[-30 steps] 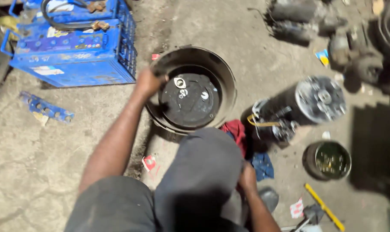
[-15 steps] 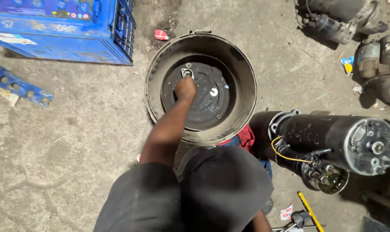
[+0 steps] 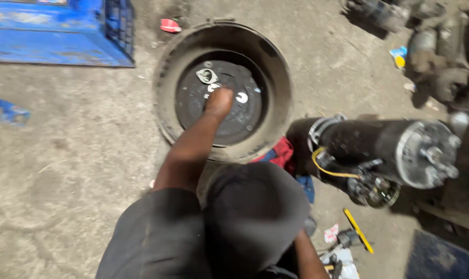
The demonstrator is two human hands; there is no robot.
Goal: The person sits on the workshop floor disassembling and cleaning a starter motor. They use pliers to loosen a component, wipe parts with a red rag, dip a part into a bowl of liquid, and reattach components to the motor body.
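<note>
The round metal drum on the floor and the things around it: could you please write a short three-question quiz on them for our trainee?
1. True or false: the left hand reaches into the round metal drum.
2. Which lies right of the drum? A) a blue crate B) a dark cylindrical motor C) a red scrap
3. Fill in: the wire looped on the motor's near end is ____.

Key:
1. True; it rests on the dark plate among small metal parts.
2. B, the dark cylindrical motor; the blue crate sits upper left.
3. Yellow, the yellow wire.
</note>
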